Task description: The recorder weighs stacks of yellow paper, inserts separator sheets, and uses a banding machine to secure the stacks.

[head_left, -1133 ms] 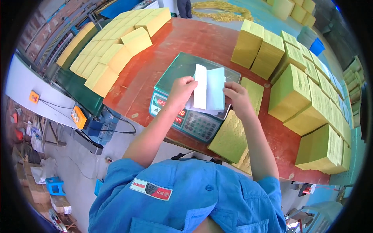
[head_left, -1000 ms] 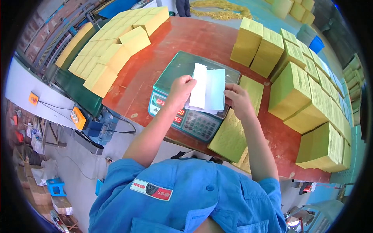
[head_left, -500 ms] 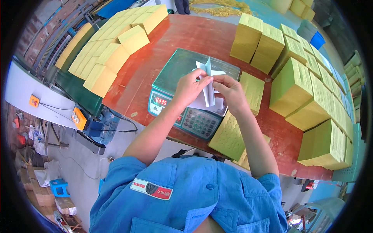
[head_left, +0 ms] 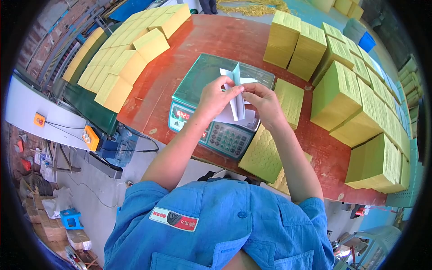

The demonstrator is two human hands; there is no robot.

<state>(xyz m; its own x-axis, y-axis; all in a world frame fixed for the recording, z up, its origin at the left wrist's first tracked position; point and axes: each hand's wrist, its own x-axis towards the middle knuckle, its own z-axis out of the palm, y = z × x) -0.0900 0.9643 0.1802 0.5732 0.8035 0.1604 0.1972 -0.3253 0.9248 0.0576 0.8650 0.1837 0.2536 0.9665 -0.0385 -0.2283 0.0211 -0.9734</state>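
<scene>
Two hands, the left hand (head_left: 217, 100) and the right hand (head_left: 266, 107), meet near the middle of the frame, fingertips close together and pinching one folded paper (head_left: 236, 109). It stands on edge, leaves spread, above one scale (head_left: 191, 78); how many leaves it has cannot be told. Both forearms angle inward from blue sleeves at the lower part of the frame, elbows spread, wrists raised, fingers curled with thumbs toward each other.

The single scale sits on one red desk (head_left: 211, 38). Right of it, two yellow blocks (head_left: 261, 155) lie flat, with part of a third showing below. Two tall yellow piles (head_left: 282, 38) stand at upper right, beside a larger yellow group (head_left: 337, 103). A packed yellow cluster (head_left: 128, 63) fills the upper left, too tight to count surely. One blue stool (head_left: 70, 218) stands at lower left.
</scene>
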